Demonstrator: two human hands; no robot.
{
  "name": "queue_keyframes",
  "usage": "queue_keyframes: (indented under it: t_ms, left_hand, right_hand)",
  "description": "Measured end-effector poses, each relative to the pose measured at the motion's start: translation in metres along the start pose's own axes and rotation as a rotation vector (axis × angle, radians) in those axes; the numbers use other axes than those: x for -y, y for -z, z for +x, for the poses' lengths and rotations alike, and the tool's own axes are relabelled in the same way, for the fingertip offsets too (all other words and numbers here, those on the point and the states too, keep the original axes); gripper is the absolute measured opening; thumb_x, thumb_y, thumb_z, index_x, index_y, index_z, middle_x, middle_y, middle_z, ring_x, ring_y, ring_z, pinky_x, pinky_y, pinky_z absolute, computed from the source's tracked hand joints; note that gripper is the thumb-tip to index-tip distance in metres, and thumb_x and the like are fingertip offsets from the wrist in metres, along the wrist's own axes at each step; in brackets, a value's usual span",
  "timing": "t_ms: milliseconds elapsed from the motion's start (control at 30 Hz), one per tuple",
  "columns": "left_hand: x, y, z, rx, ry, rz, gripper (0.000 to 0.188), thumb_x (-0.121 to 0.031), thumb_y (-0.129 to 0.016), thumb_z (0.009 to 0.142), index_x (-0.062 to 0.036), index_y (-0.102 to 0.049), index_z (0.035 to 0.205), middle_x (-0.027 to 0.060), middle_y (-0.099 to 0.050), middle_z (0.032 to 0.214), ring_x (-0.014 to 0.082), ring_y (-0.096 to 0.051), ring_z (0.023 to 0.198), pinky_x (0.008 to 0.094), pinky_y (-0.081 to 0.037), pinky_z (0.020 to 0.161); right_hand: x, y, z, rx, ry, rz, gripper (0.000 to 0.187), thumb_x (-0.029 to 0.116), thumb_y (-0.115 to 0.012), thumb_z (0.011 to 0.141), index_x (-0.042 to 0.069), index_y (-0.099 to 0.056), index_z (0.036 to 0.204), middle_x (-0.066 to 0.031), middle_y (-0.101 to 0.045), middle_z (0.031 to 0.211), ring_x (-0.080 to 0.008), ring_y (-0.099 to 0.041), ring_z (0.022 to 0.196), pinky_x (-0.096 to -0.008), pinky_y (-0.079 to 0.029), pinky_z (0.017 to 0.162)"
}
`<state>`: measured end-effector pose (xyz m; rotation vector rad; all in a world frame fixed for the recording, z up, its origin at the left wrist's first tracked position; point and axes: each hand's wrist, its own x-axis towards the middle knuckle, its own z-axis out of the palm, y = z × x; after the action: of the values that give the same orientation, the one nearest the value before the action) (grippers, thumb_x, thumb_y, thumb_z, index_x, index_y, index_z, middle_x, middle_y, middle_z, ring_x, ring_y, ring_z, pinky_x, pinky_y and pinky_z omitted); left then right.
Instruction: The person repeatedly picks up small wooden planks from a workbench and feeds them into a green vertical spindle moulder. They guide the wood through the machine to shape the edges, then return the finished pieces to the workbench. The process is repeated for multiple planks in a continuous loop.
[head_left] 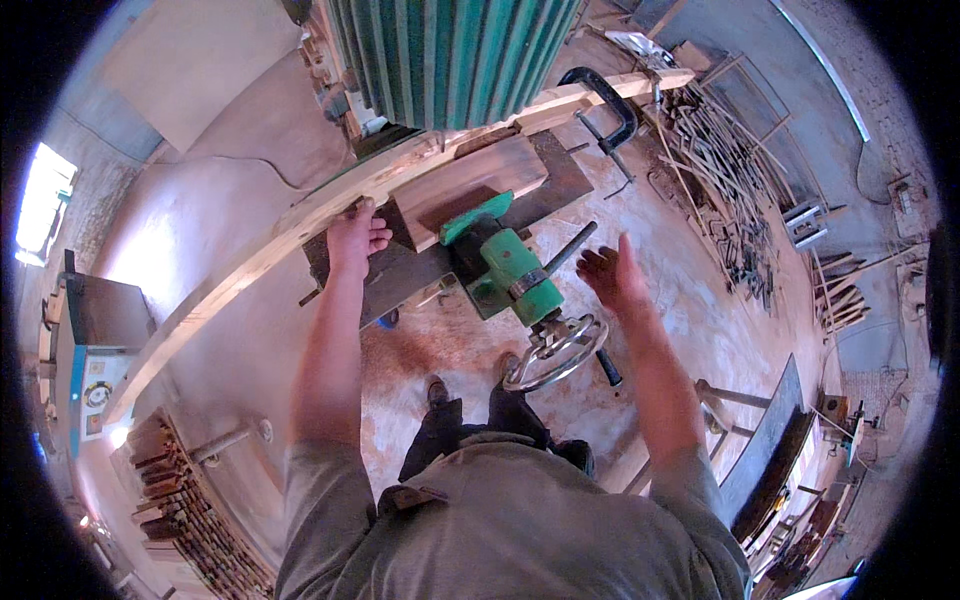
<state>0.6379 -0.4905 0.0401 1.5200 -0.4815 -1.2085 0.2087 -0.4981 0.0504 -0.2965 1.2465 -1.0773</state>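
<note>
My left hand (358, 240) is at the left end of a wooden block (470, 190), beside the edge of a long pale board (300, 220). Its fingers are half bent and apart, with nothing visible in them; whether the fingertips touch the board I cannot tell. My right hand (614, 277) hovers open to the right of a green clamp (520, 272), near the clamp's dark lever (572, 247) but apart from it. The clamp's green pad (476, 218) is up against the near side of the block. A chrome handwheel (555, 352) sits at the clamp's near end.
A green ribbed motor housing (450, 60) looms over the far side. A black C-clamp (612, 105) grips the board's right part. Scrap wood strips (725, 170) lie piled at right. A control box (97, 390) stands at left, above stacked wooden pieces (185, 490).
</note>
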Motion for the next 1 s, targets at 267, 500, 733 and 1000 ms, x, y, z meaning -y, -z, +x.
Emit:
queue_keyframes:
  t_ms: [267, 500, 733, 1000]
  left_hand:
    - [0.01, 0.005, -0.006, -0.017, -0.043, -0.074, 0.037, -0.034, -0.062, 0.087, -0.0026, -0.053, 0.104, 0.0115, -0.06, 0.076, 0.018, -0.061, 0.054, 0.0276, -0.049, 0.043]
    - [0.003, -0.002, -0.009, -0.117, -0.038, 0.022, 0.032, -0.028, -0.06, 0.087, 0.0026, -0.054, 0.096, 0.0105, -0.059, 0.068, 0.0178, -0.058, 0.048, 0.0314, -0.048, 0.041]
    - [0.015, -0.004, -0.003, -0.023, -0.474, 0.553, 0.031, -0.017, -0.068, 0.071, -0.0019, -0.057, 0.096, 0.0134, -0.059, 0.078, 0.0274, -0.057, 0.064, 0.0396, -0.047, 0.053]
    - [0.014, 0.004, -0.009, -0.336, -0.464, 0.352, 0.026, -0.027, -0.052, 0.091, -0.0018, -0.056, 0.092, 0.0073, -0.05, 0.056, 0.0174, -0.051, 0.039, 0.0305, -0.04, 0.034]
  right_hand:
    - [-0.005, -0.195, -0.095, 0.974, 1.162, -1.228, 0.023, 0.022, -0.044, 0.092, 0.007, -0.062, 0.094, -0.0081, -0.059, 0.072, -0.0279, -0.058, 0.067, -0.0395, -0.048, 0.072]
    - [-0.069, -0.252, -0.141, 1.057, 0.407, -1.948, 0.043, 0.041, -0.044, 0.086, 0.006, -0.069, 0.083, -0.0199, -0.065, 0.084, -0.0386, -0.063, 0.082, -0.0478, -0.05, 0.076]
    - [-0.063, -0.237, -0.146, 0.982, 0.518, -1.705, 0.042, 0.047, -0.051, 0.086, 0.007, -0.065, 0.089, -0.0158, -0.066, 0.086, -0.0325, -0.064, 0.081, -0.0425, -0.05, 0.073]
    - [0.268, -0.199, -0.108, 0.375, 1.084, -0.757, 0.048, 0.049, -0.054, 0.088, 0.004, -0.059, 0.101, -0.008, -0.062, 0.091, -0.0182, -0.057, 0.089, -0.0365, -0.046, 0.079]
